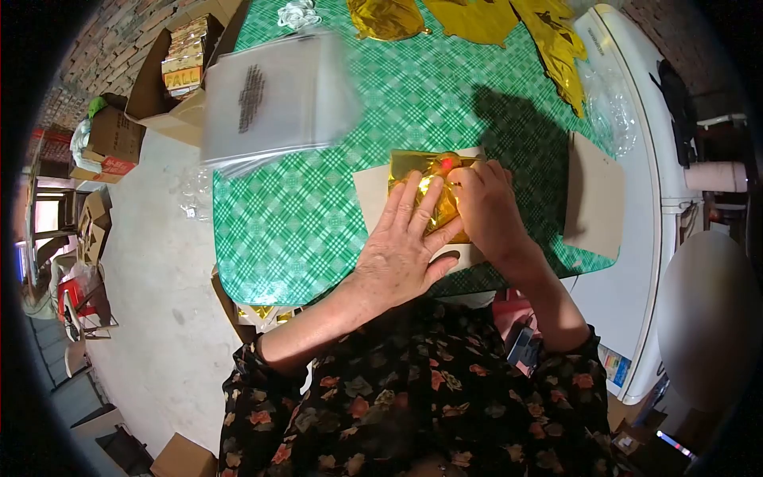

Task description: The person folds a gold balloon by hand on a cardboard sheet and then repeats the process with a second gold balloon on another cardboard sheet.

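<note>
A folded gold foil balloon (409, 163) lies on a pale cardboard sheet (370, 191) on the green checked tablecloth. My left hand (405, 242) rests flat on the foil, its fingers stretched out and a little apart. At the foil's right side, my right hand (489, 207) has its fingers bent and pressed together on the edge; the fingertips are partly hidden. A small red glint (447, 164) shows on the foil just beyond the hands.
Clear plastic bags (294, 103) are stacked at the table's left. More gold foil balloons (469, 20) lie along the far edge. Another cardboard sheet (594, 195) sits at the right, beside a white refrigerator (636, 175). An open carton (151, 103) holds packed items at the left.
</note>
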A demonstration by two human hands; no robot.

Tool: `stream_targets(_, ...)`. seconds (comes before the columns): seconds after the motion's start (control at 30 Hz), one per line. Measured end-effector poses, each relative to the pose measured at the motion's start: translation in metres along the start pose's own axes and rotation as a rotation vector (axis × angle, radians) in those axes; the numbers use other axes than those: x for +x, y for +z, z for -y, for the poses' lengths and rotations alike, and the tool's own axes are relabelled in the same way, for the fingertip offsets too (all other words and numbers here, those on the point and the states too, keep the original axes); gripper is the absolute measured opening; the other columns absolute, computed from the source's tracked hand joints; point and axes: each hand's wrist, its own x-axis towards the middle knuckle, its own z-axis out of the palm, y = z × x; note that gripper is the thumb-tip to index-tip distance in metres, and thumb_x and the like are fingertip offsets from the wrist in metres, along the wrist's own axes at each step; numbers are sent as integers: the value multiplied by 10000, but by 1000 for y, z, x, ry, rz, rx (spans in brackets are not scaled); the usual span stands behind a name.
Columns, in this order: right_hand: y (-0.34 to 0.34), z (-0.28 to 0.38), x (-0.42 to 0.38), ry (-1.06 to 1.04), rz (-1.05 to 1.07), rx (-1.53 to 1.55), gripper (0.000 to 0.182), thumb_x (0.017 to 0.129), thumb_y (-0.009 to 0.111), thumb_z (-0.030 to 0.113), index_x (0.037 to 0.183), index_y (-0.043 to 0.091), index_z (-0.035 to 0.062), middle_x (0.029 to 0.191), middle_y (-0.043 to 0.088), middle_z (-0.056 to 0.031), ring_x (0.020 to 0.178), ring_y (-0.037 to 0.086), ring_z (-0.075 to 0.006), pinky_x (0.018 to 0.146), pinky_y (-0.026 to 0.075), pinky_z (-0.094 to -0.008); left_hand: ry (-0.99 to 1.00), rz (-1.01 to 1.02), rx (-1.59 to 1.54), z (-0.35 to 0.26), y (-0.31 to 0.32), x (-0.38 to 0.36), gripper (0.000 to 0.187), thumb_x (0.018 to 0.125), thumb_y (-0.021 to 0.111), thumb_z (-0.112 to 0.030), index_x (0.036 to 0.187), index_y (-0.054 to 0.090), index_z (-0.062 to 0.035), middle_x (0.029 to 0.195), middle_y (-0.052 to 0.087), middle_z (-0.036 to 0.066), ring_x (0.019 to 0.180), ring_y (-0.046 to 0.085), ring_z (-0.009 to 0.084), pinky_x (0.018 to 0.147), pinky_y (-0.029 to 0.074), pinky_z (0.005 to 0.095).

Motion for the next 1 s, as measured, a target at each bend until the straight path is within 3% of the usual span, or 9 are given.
stream_targets(0.2,-6,6,11,-13,-57,85,230,885,691,85,1097,623,25,1164,620,-175,1152,579,-391,1018,474,-528,-7,-16,-30,-1,-1,0,578,1029,614,-594,1472,656,-226,1770,227,264,1641,174,511,1339,181,610)
stream_targets(0.4,-1,1,11,-77,-48,279,200,904,681,86,1074,595,28,1034,625,-227,1073,604,-448,1001,485,-543,0,-17,-33,1,0,0,554,1025,621,-592,1419,670,-206,1765,208,288,1636,170,526,1334,187,623)
stream_targets(0.6,-16,4,17,188,105,665,194,1006,599,140,1144,548,12,1029,656,-277,1032,632,-504,895,508,-570,-4,-15,-29,0,-1,0,581,1022,618,-605,1480,644,-248,1763,200,297,1637,160,532,1340,173,617)
stream_targets(0.8,-16,3,29,188,165,594,238,1027,593,179,1193,565,11,1084,687,-283,1057,648,-488,903,511,-576,-20,51,8,-1,1,0,630,1041,565,-643,1540,611,-262,1757,214,306,1641,149,529,1349,133,610)
stream_targets(1.0,-8,-6,39,-119,85,230,223,947,666,163,1145,642,65,1042,674,-190,1032,631,-412,936,501,-488,-22,51,29,-1,-1,1,636,1060,537,-630,1562,591,-243,1752,223,313,1642,151,524,1351,120,606)
